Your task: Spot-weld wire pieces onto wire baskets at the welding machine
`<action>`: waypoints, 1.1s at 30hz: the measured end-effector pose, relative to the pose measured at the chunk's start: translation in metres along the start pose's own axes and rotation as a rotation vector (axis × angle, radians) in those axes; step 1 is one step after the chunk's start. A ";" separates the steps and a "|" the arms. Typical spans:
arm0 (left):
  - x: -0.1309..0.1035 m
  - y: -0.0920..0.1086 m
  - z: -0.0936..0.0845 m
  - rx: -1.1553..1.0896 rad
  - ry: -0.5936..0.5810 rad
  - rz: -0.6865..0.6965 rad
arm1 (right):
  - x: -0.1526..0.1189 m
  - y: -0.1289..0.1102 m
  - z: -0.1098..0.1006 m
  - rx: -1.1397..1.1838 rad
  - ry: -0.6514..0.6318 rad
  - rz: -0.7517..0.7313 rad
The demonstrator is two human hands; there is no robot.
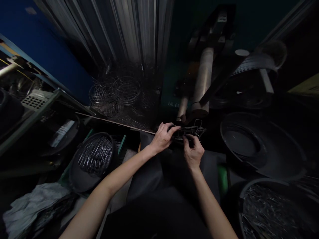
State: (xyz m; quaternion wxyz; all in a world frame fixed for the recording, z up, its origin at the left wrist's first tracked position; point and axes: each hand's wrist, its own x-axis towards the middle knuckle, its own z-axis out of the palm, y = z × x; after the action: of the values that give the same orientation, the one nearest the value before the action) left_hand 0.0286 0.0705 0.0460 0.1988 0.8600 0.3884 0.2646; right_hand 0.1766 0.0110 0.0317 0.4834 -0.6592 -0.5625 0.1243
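Observation:
A small frame of metal wire [198, 130] lies at the middle of the view, just below a machine's metal cylinders. My left hand [163, 136] grips its left end, with the thumb and fingers bent round it. On the frame's near side, my right hand [193, 149] has its thumb and index finger curled in at the wire. Whether a separate small piece is between those fingertips is too dark to tell. Dark cloth covers the lap beneath both hands.
A machine cylinder [204, 76] stands above the hands. Wire rings [126, 90] are heaped behind the ledge. Left is a bowl of metal pieces [96, 156]; right are a large dark basin [279, 149] and a tub of wire pieces [271, 212].

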 end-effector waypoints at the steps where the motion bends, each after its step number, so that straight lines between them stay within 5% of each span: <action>1: 0.001 0.000 0.000 -0.002 0.012 0.006 | 0.001 0.001 0.000 0.003 -0.003 0.002; 33: 0.008 -0.026 0.009 0.101 0.037 0.095 | 0.011 0.012 0.015 -0.119 0.037 -0.201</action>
State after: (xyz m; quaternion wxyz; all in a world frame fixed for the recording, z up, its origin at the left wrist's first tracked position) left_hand 0.0243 0.0916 0.0274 0.1352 0.8814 0.3636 0.2695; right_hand 0.1767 0.0290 0.0191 0.4639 -0.6292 -0.6229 0.0295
